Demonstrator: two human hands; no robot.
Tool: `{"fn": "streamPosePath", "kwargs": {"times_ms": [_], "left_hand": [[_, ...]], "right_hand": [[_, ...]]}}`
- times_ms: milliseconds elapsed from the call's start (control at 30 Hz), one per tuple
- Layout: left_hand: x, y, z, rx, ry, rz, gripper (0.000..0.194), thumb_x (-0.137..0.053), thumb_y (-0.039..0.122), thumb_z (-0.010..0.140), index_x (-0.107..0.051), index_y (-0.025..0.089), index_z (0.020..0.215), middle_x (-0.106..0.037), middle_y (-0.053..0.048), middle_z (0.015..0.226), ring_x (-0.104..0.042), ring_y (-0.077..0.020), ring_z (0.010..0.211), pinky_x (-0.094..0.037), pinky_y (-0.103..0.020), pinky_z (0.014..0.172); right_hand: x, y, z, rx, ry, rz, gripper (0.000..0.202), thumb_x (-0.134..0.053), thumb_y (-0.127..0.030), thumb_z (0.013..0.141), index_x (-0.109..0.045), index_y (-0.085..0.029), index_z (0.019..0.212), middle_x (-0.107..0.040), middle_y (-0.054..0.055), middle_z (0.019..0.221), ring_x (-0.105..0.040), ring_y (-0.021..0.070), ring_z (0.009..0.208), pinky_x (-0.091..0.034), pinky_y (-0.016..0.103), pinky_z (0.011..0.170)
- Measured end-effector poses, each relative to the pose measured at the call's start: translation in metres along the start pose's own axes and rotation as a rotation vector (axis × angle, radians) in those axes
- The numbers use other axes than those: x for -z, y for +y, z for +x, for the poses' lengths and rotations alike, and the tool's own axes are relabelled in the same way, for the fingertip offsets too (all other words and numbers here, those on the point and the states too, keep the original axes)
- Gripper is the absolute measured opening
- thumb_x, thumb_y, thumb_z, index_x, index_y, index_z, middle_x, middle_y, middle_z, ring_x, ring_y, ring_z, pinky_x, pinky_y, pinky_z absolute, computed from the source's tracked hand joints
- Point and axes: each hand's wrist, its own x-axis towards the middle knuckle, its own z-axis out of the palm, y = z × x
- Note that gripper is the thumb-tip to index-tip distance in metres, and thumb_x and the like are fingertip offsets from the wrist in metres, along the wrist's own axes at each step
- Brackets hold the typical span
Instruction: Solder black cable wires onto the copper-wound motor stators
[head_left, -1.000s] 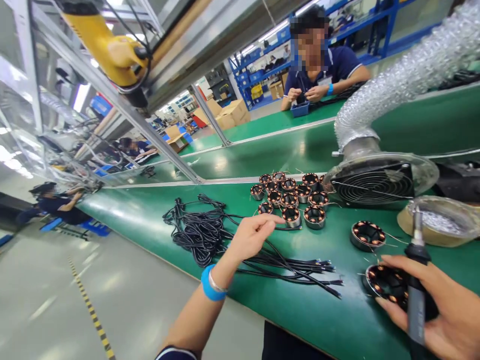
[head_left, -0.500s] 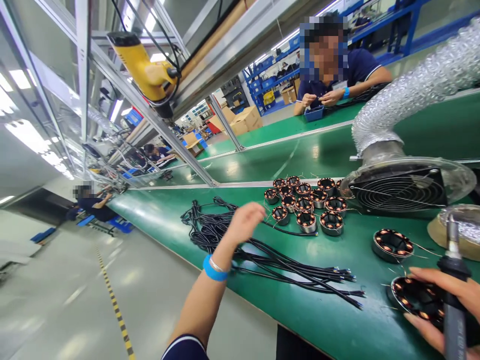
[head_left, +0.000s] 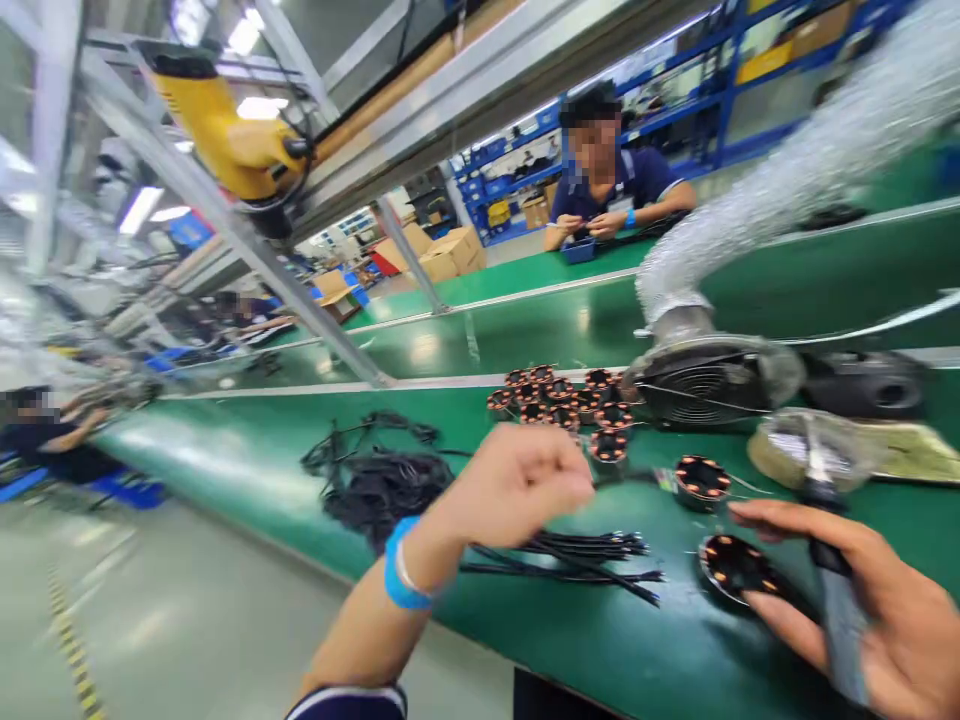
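My left hand [head_left: 517,485], a blue band at its wrist, is closed over the bench, its fingers pinching a black cable [head_left: 634,477] whose end sticks out to the right. A soldering iron [head_left: 844,620] rests in my right hand [head_left: 892,600], tip upward. Thumb and forefinger of that same hand reach around a copper-wound motor stator [head_left: 739,568] on the bench. Just behind it sits a second stator [head_left: 702,480], close to the cable's end. Below my left hand lie the stripped ends of a cable bundle [head_left: 592,548], partly hidden by the hand.
Several more stators [head_left: 562,390] stand grouped behind my left hand. A fume fan [head_left: 697,385] with a silver duct [head_left: 720,220] is at the back right, near a round holder [head_left: 787,450]. A yellow heat gun [head_left: 225,130] hangs overhead. Across the bench sits a co-worker [head_left: 630,190].
My left hand has moved right, drawing the cable's end toward the nearer stators. My right hand keeps the soldering iron beside the stator. The camera view has turned right.
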Motion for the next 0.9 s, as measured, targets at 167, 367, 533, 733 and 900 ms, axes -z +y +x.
{"fn": "streamPosePath", "kwargs": {"times_ms": [167, 367, 533, 733, 900], "left_hand": [[-0.068, -0.08, -0.031, 0.183, -0.786, 0.194, 0.028, -0.063, 0.039, 0.086, -0.061, 0.014, 0.073, -0.029, 0.009, 0.049, -0.023, -0.0065, 0.048, -0.018, -0.022, 0.048], [-0.061, -0.071, -0.023, 0.012, -0.81, 0.271, 0.037, -0.046, 0.043, 0.097, -0.059, 0.016, 0.075, -0.045, 0.003, 0.067, -0.039, -0.0117, 0.064, -0.032, -0.024, 0.061], [-0.073, -0.079, -0.014, -0.032, -0.935, 0.022, 0.054, -0.038, 0.065, 0.094, -0.054, 0.017, 0.075, -0.052, -0.002, 0.078, -0.051, -0.0158, 0.078, -0.043, -0.027, 0.074], [-0.081, -0.107, -0.023, 0.337, -0.98, -0.321, 0.051, -0.048, 0.071, 0.088, -0.043, 0.02, 0.085, -0.054, 0.006, 0.057, -0.041, -0.0052, 0.037, -0.027, -0.016, 0.038], [-0.082, -0.111, -0.023, 0.341, -1.009, -0.413, 0.05, -0.053, 0.069, 0.087, -0.045, 0.02, 0.089, -0.054, 0.008, 0.048, -0.042, -0.0064, 0.035, -0.029, -0.015, 0.038]], "right_hand": [[0.018, -0.037, 0.029, -0.076, -0.111, 0.291, 0.031, -0.062, -0.028, 0.089, -0.048, -0.025, 0.117, -0.068, 0.004, 0.095, -0.069, 0.0147, 0.074, -0.06, 0.023, 0.066], [0.004, -0.054, 0.035, -0.067, -0.099, 0.389, 0.022, -0.056, -0.016, 0.089, -0.049, -0.025, 0.108, -0.063, -0.002, 0.079, -0.059, 0.0097, 0.06, -0.052, 0.019, 0.055], [-0.006, -0.057, 0.04, 0.083, -0.041, 0.361, 0.02, -0.059, -0.013, 0.087, -0.056, -0.024, 0.103, -0.068, -0.001, 0.082, -0.063, 0.0102, 0.061, -0.052, 0.019, 0.054], [-0.014, -0.05, 0.039, -0.038, -0.022, 0.351, 0.032, -0.065, -0.017, 0.084, -0.052, -0.024, 0.112, -0.066, -0.001, 0.082, -0.064, 0.0116, 0.067, -0.056, 0.021, 0.06], [-0.02, -0.052, 0.036, -0.09, 0.006, 0.402, 0.028, -0.063, -0.015, 0.086, -0.051, -0.025, 0.109, -0.064, -0.003, 0.077, -0.062, 0.0101, 0.063, -0.055, 0.02, 0.059]]}}
